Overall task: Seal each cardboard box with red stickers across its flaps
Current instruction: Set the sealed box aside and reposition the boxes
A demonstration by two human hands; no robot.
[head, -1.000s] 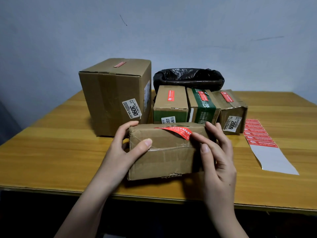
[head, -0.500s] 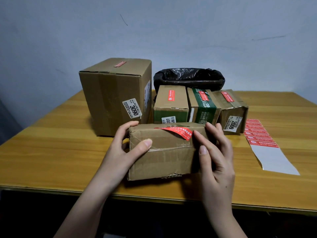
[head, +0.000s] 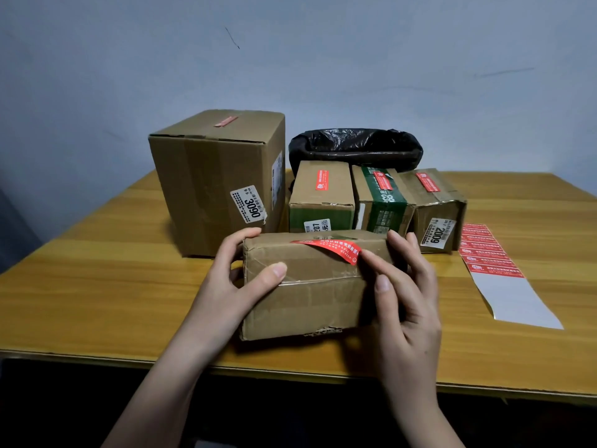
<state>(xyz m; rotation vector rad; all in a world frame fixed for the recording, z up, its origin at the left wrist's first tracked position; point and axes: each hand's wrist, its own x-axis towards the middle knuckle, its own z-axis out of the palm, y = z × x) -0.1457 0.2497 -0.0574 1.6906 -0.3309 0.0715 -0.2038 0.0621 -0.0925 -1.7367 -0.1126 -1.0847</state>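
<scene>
Head view, centre of the frame: a small cardboard box (head: 307, 286) stands on the worktop (head: 97, 302) near its front edge, gripped at its left end by the left hand (head: 239, 279), thumb curled onto the front face and fingers hooked over the top edge. A red sticker (head: 326, 248) lies across the top and bends over the front upper edge, its loose end hanging at a slant. Compared with half a second earlier, the right hand (head: 403, 286) has shifted inward along the front face: its fingertips (head: 368, 257) now touch the sticker's free end instead of resting just beside it, with fingers nearly straight and nothing enclosed, while the box itself has not moved. This suggests the pressing-down step is in hand; the sticker's lower end is judged not yet flat, so this box is not fully sealed. Behind it, in the middle of the frame, a large box (head: 213, 176) and three smaller boxes (head: 323, 195) each already carry a red sticker on top. At right, the sticker sheet (head: 491, 253) still holds several red labels above bare backing. A black bag (head: 355, 147) sits behind the row.
</scene>
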